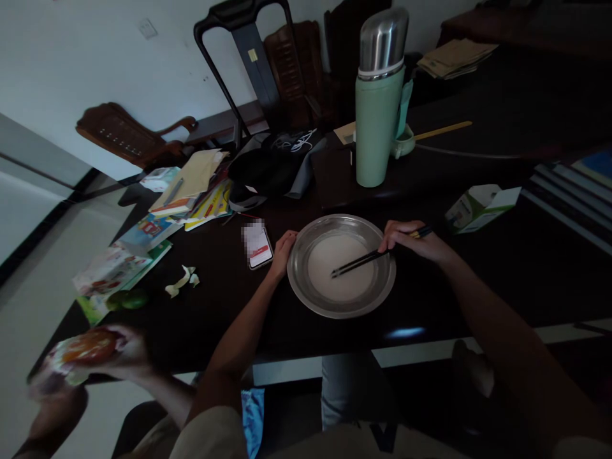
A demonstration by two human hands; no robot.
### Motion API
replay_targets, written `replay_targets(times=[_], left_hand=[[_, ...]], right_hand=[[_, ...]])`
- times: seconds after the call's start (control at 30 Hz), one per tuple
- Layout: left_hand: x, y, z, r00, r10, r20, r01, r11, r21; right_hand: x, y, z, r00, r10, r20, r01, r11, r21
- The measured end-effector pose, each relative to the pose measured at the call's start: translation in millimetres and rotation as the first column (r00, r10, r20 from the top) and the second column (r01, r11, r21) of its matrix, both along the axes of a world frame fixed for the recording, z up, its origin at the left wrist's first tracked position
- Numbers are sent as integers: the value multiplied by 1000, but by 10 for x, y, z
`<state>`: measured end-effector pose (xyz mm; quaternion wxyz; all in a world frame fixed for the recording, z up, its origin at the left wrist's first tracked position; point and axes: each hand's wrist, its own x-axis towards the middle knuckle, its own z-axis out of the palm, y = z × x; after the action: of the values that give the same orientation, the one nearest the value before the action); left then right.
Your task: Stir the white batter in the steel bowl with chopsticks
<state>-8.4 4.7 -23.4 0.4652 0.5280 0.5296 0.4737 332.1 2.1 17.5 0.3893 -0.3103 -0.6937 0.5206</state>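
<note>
A wide metal bowl (342, 311) holding a pale, milky liquid (329, 255) sits on the dark table in front of me. My left hand (285, 248) grips the bowl's left rim, its fingers partly hidden by my own hand. In my right hand (406, 237) is a pair of black chopsticks (358, 262), slanting down over the bowl with their tips at the liquid. My right fingers are closed round the chopsticks near the bowl's right rim. Just left of my left hand lies a lit phone (258, 245).
A green thermos (375, 127) stands behind the bowl, with an open small box (480, 207) to the right. Books (191, 185), peel pieces (183, 280) and green fruit (134, 298) lie leftward. Another person's hands (131, 350) hold a partly peeled orange fruit (90, 347).
</note>
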Motion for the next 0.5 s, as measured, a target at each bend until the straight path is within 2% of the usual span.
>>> replay_targets(times=[0.13, 0.23, 0.33, 0.4, 0.5], left_hand=[[-3, 0, -1, 1000, -7, -6, 7, 1000, 5], [0, 4, 6, 1000, 0, -24, 0, 1000, 14], [6, 4, 18, 999, 7, -33, -6, 1000, 15], [9, 2, 20, 1000, 6, -27, -5, 1000, 10], [7, 1, 11, 1000, 4, -20, -4, 1000, 2]], right_hand=[[84, 38, -31, 985, -168, -47, 169, 985, 15], [105, 38, -47, 990, -106, -90, 108, 994, 12], [48, 20, -29, 999, 2, -38, -2, 1000, 16], [27, 21, -18, 1000, -17, -4, 18, 999, 29], [76, 42, -29, 988, -150, -40, 152, 987, 43]])
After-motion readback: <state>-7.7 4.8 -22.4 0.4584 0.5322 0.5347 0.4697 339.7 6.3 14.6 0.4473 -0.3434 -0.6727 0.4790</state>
